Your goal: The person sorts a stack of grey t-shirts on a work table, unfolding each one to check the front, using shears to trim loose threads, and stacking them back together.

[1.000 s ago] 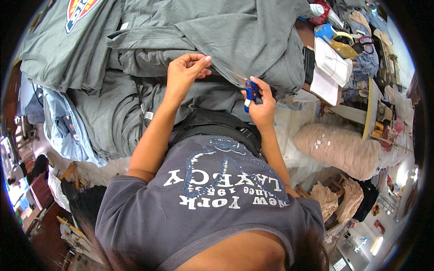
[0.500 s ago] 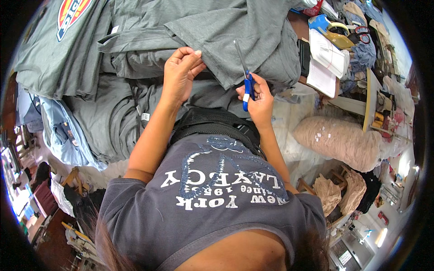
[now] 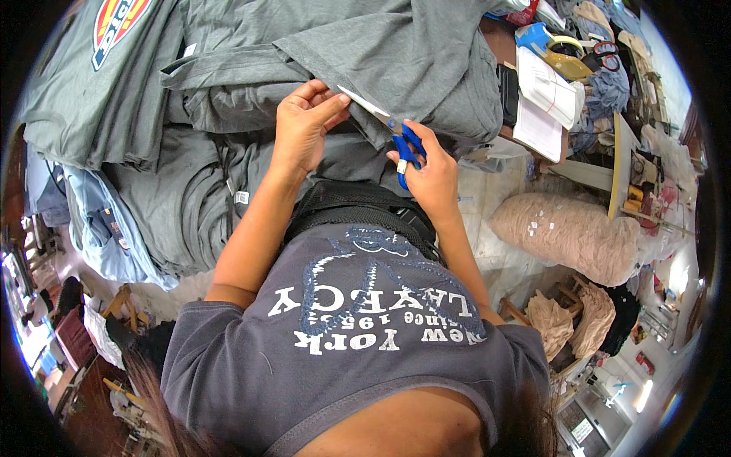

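While right hand grips blue scissors handle-end, presumably for control, left hand pinches near grey fabric, contents, if any, indiscernible.

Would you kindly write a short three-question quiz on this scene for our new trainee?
1. Which hand holds the blue-handled scissors?
2. True or false: the blades reach toward the left hand.
3. What colour is the garment beside the left edge of the grey cloth? A) red B) light blue C) orange

Key:
1. The right hand.
2. True; they extend to its fingertips in this view, though contact is unclear.
3. B.
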`<move>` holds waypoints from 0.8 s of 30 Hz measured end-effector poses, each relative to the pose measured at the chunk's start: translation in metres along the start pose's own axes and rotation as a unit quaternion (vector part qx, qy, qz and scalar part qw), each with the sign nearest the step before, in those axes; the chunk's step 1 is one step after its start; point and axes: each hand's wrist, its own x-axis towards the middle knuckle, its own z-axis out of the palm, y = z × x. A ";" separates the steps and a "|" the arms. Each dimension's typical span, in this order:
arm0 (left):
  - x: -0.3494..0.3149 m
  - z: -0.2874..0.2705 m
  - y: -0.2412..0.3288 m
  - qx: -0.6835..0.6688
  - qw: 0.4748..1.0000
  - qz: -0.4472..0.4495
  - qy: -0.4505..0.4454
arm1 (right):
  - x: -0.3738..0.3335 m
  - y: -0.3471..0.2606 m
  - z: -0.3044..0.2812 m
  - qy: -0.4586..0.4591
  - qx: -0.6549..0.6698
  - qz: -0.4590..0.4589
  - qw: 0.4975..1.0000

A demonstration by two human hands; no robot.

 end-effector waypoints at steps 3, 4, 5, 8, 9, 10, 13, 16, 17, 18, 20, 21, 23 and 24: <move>-0.001 0.001 0.001 0.001 1.000 0.003 -0.004 | 0.005 -0.003 0.000 -0.016 -0.009 0.014 1.000; -0.001 0.001 0.001 0.002 1.000 0.004 -0.005 | 0.007 -0.003 0.000 -0.022 -0.012 0.019 1.000; -0.001 0.001 0.001 0.004 1.000 0.002 -0.005 | 0.008 -0.003 0.001 -0.024 -0.011 0.020 0.999; -0.001 0.000 0.001 0.006 1.000 0.001 -0.007 | 0.011 -0.004 0.002 -0.032 -0.008 0.020 0.999; 0.000 0.000 0.000 0.003 1.000 0.003 -0.008 | 0.012 -0.006 0.001 -0.035 -0.008 0.021 0.999; 0.000 -0.001 0.000 0.001 1.000 0.005 -0.010 | 0.013 -0.007 0.000 -0.039 -0.009 0.022 0.999; -0.001 0.000 0.001 -0.003 1.000 0.012 -0.009 | 0.013 -0.009 -0.001 -0.036 -0.007 0.015 0.999; -0.001 0.001 0.001 -0.002 1.000 -0.001 -0.015 | 0.012 -0.008 -0.001 -0.031 0.015 0.006 0.999; -0.001 0.001 0.001 -0.003 1.000 -0.001 -0.014 | 0.012 -0.008 -0.001 -0.031 0.016 0.006 0.999; -0.001 0.001 0.001 -0.004 1.000 0.000 -0.014 | 0.012 -0.008 -0.001 -0.031 0.018 0.006 0.999; -0.001 0.001 0.001 -0.003 1.000 0.000 -0.014 | 0.011 -0.008 -0.002 -0.033 0.019 0.009 0.999; -0.001 0.000 0.000 -0.002 1.000 0.001 -0.015 | 0.011 -0.007 -0.002 -0.034 0.020 0.011 0.999; -0.001 0.000 0.000 -0.005 1.000 0.003 -0.016 | 0.009 -0.007 -0.002 -0.034 0.017 0.011 0.999; -0.001 0.000 -0.001 -0.008 1.000 0.006 -0.015 | 0.009 -0.007 -0.002 -0.033 0.014 0.008 0.999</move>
